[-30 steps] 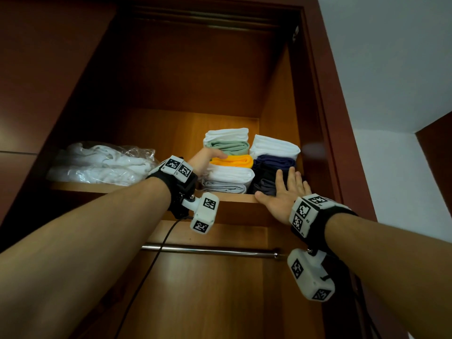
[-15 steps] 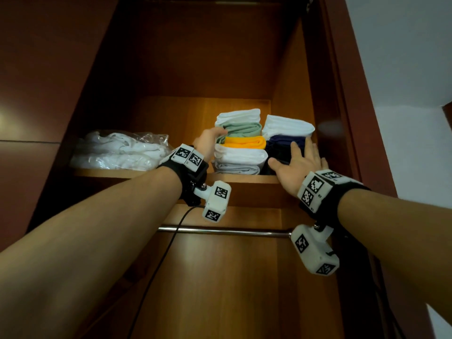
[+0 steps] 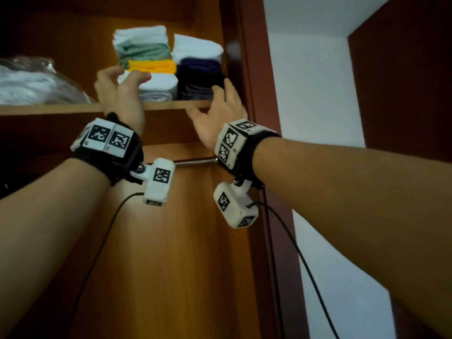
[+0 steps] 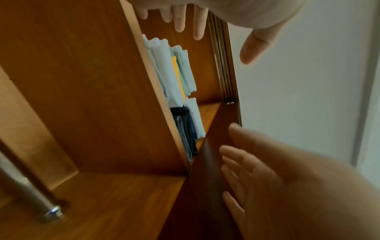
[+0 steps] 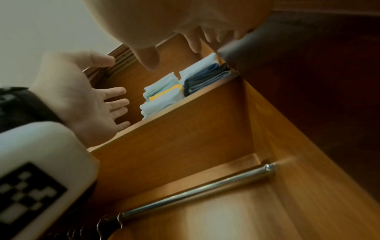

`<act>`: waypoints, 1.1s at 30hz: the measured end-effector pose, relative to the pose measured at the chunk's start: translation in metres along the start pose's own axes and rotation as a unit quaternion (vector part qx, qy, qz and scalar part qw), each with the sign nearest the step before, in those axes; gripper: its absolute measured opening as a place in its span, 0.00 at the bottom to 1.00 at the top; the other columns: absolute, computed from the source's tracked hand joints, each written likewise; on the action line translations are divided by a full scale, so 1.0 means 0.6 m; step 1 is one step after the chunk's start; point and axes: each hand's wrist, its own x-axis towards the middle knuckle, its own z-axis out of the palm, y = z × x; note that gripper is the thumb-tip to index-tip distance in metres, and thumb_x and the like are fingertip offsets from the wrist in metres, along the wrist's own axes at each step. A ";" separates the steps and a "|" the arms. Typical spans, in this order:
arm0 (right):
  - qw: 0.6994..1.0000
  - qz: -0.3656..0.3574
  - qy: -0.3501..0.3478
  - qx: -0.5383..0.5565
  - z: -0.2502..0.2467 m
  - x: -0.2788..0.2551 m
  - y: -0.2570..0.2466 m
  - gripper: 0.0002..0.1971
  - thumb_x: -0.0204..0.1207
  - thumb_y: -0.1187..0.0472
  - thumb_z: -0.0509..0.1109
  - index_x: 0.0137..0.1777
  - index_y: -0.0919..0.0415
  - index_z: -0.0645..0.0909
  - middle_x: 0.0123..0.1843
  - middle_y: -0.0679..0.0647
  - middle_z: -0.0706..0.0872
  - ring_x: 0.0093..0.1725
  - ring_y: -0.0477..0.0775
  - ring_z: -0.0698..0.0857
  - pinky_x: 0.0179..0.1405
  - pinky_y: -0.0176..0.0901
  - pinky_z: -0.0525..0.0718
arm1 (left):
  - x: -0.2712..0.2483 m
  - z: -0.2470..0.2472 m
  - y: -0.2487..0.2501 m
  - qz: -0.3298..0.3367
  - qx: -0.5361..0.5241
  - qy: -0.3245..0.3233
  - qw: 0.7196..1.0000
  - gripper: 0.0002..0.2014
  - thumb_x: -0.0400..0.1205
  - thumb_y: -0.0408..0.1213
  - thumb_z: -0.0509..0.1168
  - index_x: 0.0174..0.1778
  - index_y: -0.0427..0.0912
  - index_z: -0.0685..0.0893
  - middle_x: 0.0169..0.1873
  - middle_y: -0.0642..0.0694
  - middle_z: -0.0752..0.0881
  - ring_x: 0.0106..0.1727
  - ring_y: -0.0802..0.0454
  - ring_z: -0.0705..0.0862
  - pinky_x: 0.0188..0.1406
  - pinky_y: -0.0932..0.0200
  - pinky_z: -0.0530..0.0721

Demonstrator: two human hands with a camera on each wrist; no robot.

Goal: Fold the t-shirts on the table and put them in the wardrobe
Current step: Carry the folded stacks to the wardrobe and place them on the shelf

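Note:
Two stacks of folded t-shirts sit on the wardrobe's upper shelf. The left stack is white, green, yellow and white; the right stack is white over navy and dark grey. My left hand hovers in front of the left stack, fingers spread and loosely bent, holding nothing. My right hand is at the shelf edge before the right stack, fingers straight and empty. The wrist views show both stacks beyond the bare fingers.
A clear plastic bag of white cloth lies on the shelf's left part. A metal hanging rod runs under the shelf, with hangers on it. The dark wardrobe side panel stands right of the stacks. Cables hang from both wrists.
Both hands have drawn back from the stacks: the left left the side of the left stack, the right came off the dark stack's front. The head view has moved closer and turned right.

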 end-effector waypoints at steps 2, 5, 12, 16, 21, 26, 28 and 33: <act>1.000 0.008 -0.011 0.017 0.008 -0.027 0.008 0.37 0.80 0.40 0.62 0.84 0.56 0.57 0.87 0.50 0.47 0.85 0.52 0.47 0.83 0.53 0.51 | -0.038 -0.004 -0.010 0.003 0.009 -0.008 1.000 0.25 0.65 0.54 0.71 0.56 0.49 0.78 0.62 0.45 0.79 0.64 0.50 0.77 0.55 0.64 0.72; 0.999 0.025 -0.026 0.036 0.020 -0.066 0.012 0.36 0.80 0.42 0.62 0.83 0.57 0.58 0.87 0.51 0.48 0.85 0.53 0.48 0.82 0.55 0.54 | -0.077 -0.020 -0.020 -0.003 0.012 -0.010 1.000 0.22 0.64 0.54 0.71 0.51 0.51 0.78 0.60 0.47 0.80 0.61 0.54 0.78 0.56 0.67 0.72; 0.994 0.094 -0.050 0.032 0.052 -0.170 -0.025 0.32 0.80 0.42 0.60 0.80 0.57 0.63 0.85 0.51 0.55 0.82 0.55 0.54 0.79 0.55 0.60 | -0.144 -0.133 -0.052 -0.133 0.046 -0.104 0.984 0.19 0.63 0.53 0.71 0.46 0.50 0.80 0.50 0.48 0.87 0.54 0.48 0.86 0.52 0.50 0.79; 0.985 0.148 -0.080 0.037 0.085 -0.249 -0.082 0.33 0.80 0.42 0.60 0.80 0.58 0.62 0.84 0.52 0.58 0.81 0.57 0.57 0.78 0.55 0.62 | -0.173 -0.243 -0.069 -0.256 0.071 -0.173 0.948 0.30 0.63 0.54 0.69 0.61 0.45 0.83 0.49 0.48 0.87 0.45 0.49 0.87 0.45 0.51 0.77; 0.966 0.228 -0.117 0.045 0.141 -0.377 -0.170 0.33 0.80 0.43 0.60 0.79 0.61 0.62 0.80 0.55 0.64 0.77 0.59 0.62 0.75 0.56 0.64 | -0.242 -0.394 -0.063 -0.357 0.096 -0.260 0.892 0.23 0.70 0.51 0.67 0.59 0.45 0.82 0.53 0.39 0.88 0.44 0.41 0.88 0.40 0.54 0.76; 0.945 0.276 -0.166 0.059 0.183 -0.489 -0.233 0.32 0.81 0.44 0.58 0.79 0.62 0.62 0.79 0.56 0.65 0.77 0.60 0.62 0.73 0.57 0.64 | -0.309 -0.520 -0.069 -0.424 0.146 -0.341 0.827 0.23 0.80 0.51 0.63 0.67 0.41 0.80 0.51 0.40 0.90 0.44 0.43 0.91 0.64 0.42 0.79; 0.936 0.295 -0.181 0.068 0.196 -0.524 -0.244 0.32 0.81 0.43 0.57 0.79 0.61 0.62 0.79 0.56 0.66 0.77 0.60 0.63 0.74 0.56 0.64 | -0.327 -0.557 -0.073 -0.446 0.156 -0.356 0.806 0.24 0.80 0.52 0.64 0.65 0.39 0.81 0.51 0.39 0.91 0.49 0.41 0.91 0.65 0.41 0.80; 0.904 0.346 -0.239 0.077 0.220 -0.611 -0.248 0.34 0.82 0.41 0.55 0.82 0.61 0.59 0.81 0.56 0.64 0.79 0.61 0.61 0.76 0.57 0.61 | -0.383 -0.633 -0.084 -0.508 0.197 -0.370 0.753 0.22 0.80 0.52 0.64 0.61 0.39 0.84 0.51 0.41 0.92 0.54 0.42 0.90 0.63 0.42 0.80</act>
